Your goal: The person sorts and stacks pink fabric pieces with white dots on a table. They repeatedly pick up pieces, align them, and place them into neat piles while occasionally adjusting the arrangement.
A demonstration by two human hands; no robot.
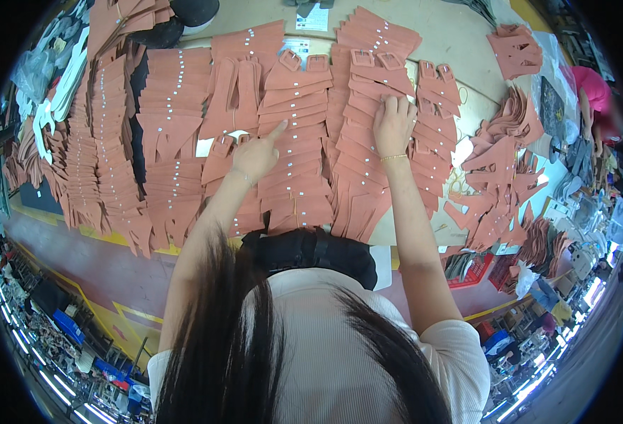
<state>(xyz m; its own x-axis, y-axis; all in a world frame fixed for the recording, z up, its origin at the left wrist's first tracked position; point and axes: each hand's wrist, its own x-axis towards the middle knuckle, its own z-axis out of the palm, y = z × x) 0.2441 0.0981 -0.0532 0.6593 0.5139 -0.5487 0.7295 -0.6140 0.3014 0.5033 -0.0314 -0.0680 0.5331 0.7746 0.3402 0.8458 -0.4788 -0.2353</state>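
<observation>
Overlapping terracotta-coloured cut pieces, perhaps leather, with small white labels, lie in rows on the table. My left hand (258, 157) rests at the left edge of the middle row (294, 150). Its index finger is stretched out and touches a piece near a label, while the other fingers curl in; nothing shows in it. Over the row to the right (364, 134), my right hand (395, 126) has its fingers bent down and together. Its fingertips are partly hidden, so what they hold, if anything, cannot be made out. Square buckle-shaped pieces (317, 63) top the middle row.
More terracotta stacks (173, 141) spread to the left, and looser piles (506, 166) lie at the right. White strips and plastic bags (36, 74) sit at the far left. A red crate (470, 272) stands below the table's right side. Another person (591, 88) is at the far right.
</observation>
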